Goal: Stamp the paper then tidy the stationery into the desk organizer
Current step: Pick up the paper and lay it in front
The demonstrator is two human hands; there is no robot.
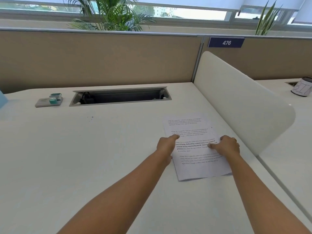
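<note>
A printed sheet of paper (pixel 200 168) lies on the white desk (pixel 101 149), right of centre, with its near edge slightly raised. My left hand (pixel 166 146) holds the sheet's left edge, thumb on top of the text. My right hand (pixel 227 146) holds the right edge the same way, thumb pointing left across the print; its fingers are hidden. A grey ink pad with a teal stamp (pixel 49 99) sits at the far left of the desk, well away from both hands. No desk organizer is in view.
An open cable tray slot (pixel 119 97) is set into the desk's back. A curved white divider (pixel 236 98) rises just right of the paper. Beige partition panels stand behind. A labelled cup (pixel 302 86) stands on the neighbouring desk.
</note>
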